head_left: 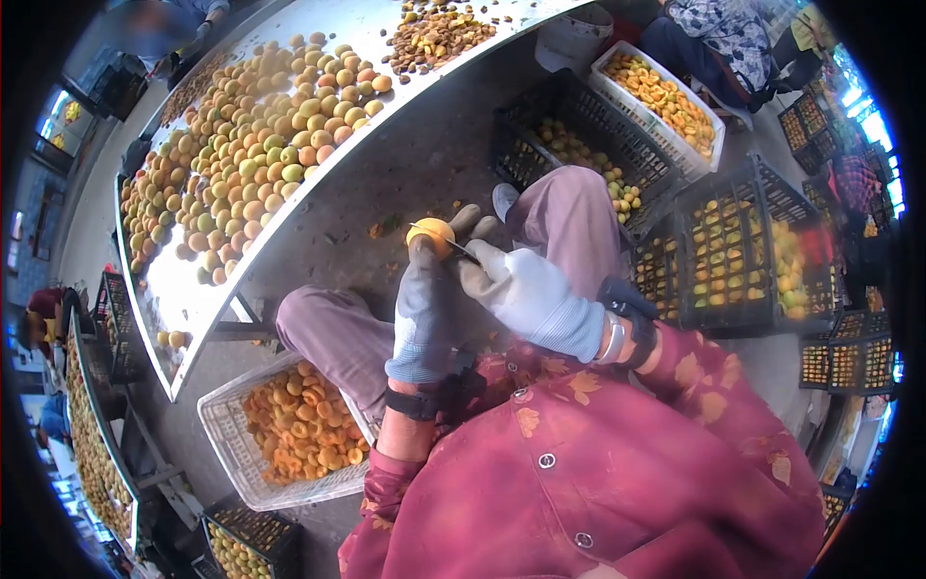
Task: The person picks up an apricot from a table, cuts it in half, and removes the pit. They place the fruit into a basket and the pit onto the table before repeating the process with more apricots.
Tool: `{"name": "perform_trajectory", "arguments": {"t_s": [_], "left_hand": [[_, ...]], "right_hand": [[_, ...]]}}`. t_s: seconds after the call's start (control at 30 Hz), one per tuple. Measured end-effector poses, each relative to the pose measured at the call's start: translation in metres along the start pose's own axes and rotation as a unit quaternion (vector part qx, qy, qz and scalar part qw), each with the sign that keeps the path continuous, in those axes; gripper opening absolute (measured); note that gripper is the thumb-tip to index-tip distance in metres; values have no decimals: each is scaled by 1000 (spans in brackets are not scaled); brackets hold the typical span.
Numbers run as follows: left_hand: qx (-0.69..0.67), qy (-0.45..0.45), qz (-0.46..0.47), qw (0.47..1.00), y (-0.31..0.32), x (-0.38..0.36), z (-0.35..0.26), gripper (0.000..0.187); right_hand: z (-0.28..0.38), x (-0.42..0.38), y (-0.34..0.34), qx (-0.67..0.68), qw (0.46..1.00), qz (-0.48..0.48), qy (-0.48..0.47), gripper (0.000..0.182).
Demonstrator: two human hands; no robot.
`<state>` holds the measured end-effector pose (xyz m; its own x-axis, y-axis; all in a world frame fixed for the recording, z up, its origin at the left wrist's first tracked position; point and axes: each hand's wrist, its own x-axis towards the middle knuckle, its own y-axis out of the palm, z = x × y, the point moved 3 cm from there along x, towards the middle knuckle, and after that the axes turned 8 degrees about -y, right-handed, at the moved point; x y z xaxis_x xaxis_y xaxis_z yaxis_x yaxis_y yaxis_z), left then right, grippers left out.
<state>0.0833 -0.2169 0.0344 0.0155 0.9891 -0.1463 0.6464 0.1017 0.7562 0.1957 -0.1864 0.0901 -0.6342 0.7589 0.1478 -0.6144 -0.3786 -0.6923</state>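
In the head view an orange-yellow apricot (430,234) is gripped in the fingers of my left hand (424,289), which wears a grey-stained glove. My right hand (521,289), in a whiter glove, is closed around a small knife (461,250). The thin blade touches the apricot, apparently at a cut line across it. Both hands are held close together above my lap. Most of the knife's handle is hidden inside my right fingers. Below my left wrist, a white crate (280,494) holds many halved apricots (307,425).
A metal table (328,183) at upper left bears whole apricots (260,145) and a heap of pits (434,39). To the right stand black crates (723,256) of apricots, a white crate (716,145) of halves and a white bucket (573,39). Other people sit nearby.
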Motion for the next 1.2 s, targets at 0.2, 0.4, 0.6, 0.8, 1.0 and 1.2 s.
{"name": "perform_trajectory", "arguments": {"t_s": [0.2, 0.4, 0.6, 0.8, 1.0, 1.2], "left_hand": [[188, 62, -126, 972, -5, -6, -26, 44], [107, 34, -28, 993, -3, -5, -10, 71], [116, 6, -27, 993, -4, 1, -3, 75], [281, 40, -147, 947, 1, -11, -34, 50], [287, 13, -193, 938, 7, -11, -36, 34], [321, 0, -198, 926, 0, -13, -31, 38]], "right_hand": [[-5, 4, -7, -12, 999, 40, -2, 35], [3, 1, 0, -53, 998, 24, -31, 33], [-4, -3, 3, -28, 1000, 1, -5, 32], [-12, 0, 7, -69, 996, -10, -57, 27], [-23, -8, 29, -86, 990, -33, -104, 28], [-16, -6, 24, 86, 995, 29, -30, 29]]}}
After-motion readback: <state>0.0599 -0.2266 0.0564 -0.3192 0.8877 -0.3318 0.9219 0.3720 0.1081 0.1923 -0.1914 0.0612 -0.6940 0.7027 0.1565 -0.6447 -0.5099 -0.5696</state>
